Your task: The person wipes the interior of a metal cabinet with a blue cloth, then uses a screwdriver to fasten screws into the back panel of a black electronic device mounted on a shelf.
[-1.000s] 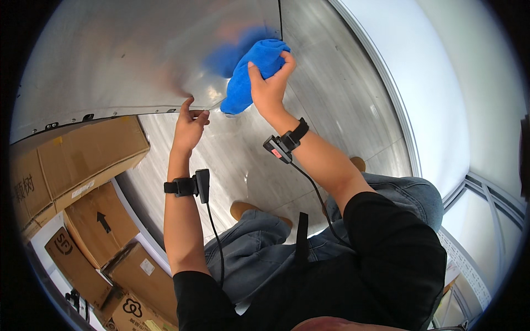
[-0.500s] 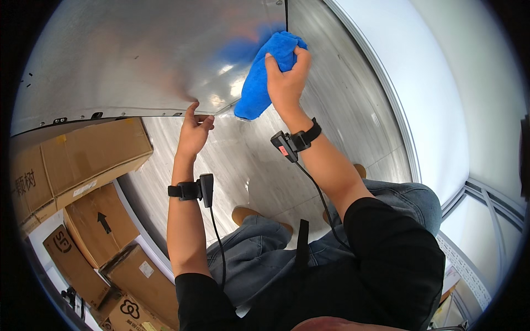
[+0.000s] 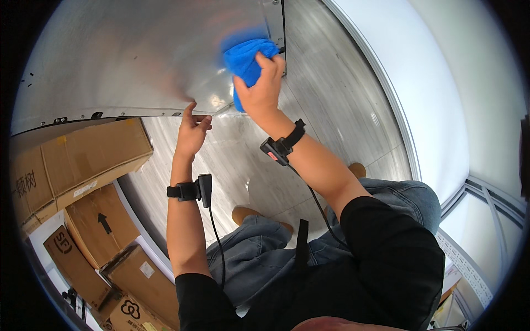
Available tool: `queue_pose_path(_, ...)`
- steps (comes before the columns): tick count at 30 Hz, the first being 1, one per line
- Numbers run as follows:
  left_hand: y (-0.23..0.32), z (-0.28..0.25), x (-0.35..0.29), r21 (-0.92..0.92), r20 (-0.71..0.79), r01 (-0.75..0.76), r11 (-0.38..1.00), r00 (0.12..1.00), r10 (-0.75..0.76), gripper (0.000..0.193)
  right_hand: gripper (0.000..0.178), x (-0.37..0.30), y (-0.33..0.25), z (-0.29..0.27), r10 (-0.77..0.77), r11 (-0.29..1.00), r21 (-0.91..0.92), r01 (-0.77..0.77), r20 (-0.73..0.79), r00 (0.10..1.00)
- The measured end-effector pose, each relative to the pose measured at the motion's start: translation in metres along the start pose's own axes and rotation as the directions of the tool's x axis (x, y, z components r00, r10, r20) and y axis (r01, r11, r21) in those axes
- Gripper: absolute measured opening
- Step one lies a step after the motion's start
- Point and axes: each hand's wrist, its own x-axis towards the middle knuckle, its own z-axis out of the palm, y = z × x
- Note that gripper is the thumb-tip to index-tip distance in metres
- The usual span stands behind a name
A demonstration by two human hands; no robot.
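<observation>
A shiny grey metal panel (image 3: 124, 60) fills the upper left, mirroring the cloth as a blurry blue patch. Against its surface, near the right-hand edge, my right hand (image 3: 263, 92) presses a bunched blue cloth (image 3: 242, 59), thumb and fingers gripping it. Part of the cloth hangs toward the panel's lower corner. My left hand (image 3: 191, 137) is at the panel's lower edge, its index finger stretched out and touching there. The other left fingers are partly bent, apart from the index, with no loose object visible in them.
Cardboard boxes (image 3: 99, 157) are stacked along the left side, close to my left forearm. Grey wood-look floor (image 3: 337, 105) lies below, bordered on the right by a pale curved-looking wall (image 3: 430, 83). Black wrist straps with cables (image 3: 218, 237) run down both forearms.
My right hand has moved left with the blue cloth, from the panel's right edge farther onto its face. The panel's right edge now shows more. My left hand has barely moved.
</observation>
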Motion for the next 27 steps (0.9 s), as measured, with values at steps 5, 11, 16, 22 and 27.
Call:
queue_pose_path(5,-0.003,-0.003,-0.002,-0.048,-0.021,-0.020,0.999,1.000,0.019,0.068,0.070,-0.020,-0.025,0.009,-0.108,0.994,0.047,0.098,0.282,0.953)
queue_pose_path(11,-0.002,-0.013,-0.008,-0.018,-0.032,0.001,1.000,0.999,-0.002,0.066,0.063,-0.019,-0.020,0.007,-0.150,0.989,0.044,0.144,0.359,0.921)
queue_pose_path(16,-0.013,-0.025,-0.014,-0.017,-0.046,0.018,1.000,0.999,-0.019,0.062,0.066,0.004,-0.006,0.008,-0.204,0.979,0.038,0.202,0.049,0.978)
queue_pose_path(22,-0.019,-0.037,-0.016,-0.084,-0.047,-0.004,0.996,0.999,0.000,0.052,0.061,0.009,-0.017,0.021,-0.437,0.899,-0.016,0.437,0.032,0.899)
queue_pose_path(27,-0.030,-0.038,-0.019,-0.091,-0.035,0.004,0.996,0.999,-0.007,0.054,0.052,-0.043,0.003,0.046,-0.520,0.844,0.021,0.537,0.283,0.806)
